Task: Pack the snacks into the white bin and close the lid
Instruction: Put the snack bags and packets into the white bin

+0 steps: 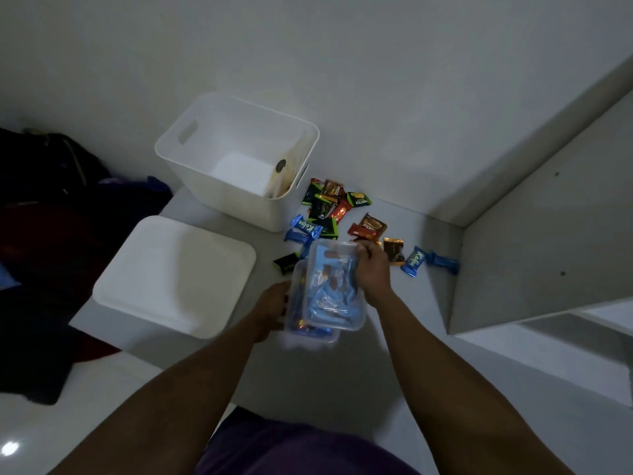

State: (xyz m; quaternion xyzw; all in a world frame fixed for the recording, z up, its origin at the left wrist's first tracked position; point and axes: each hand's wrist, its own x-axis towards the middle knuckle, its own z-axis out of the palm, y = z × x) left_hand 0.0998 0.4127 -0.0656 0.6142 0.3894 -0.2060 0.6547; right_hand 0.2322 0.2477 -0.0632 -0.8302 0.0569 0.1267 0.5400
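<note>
Lid (pixel 174 275) lies flat at the shelf's (pixel 342 354) left edge, off the bin. Bin (pixel 236 159) stands open at the back, nearly empty, a pouch against its right wall. Left hand (pixel 270 310) curled on the left side of a clear tub (pixel 318 296) holding blue packs. Right hand (pixel 371 269) pinches the tub's far right rim. Loose snacks (pixel 342 217) are scattered right of the bin toward the back right corner. Wrappers probably light, crinkly, slippery: scoop several at once. Tub stiff, likely light; grip by the sides.
</note>
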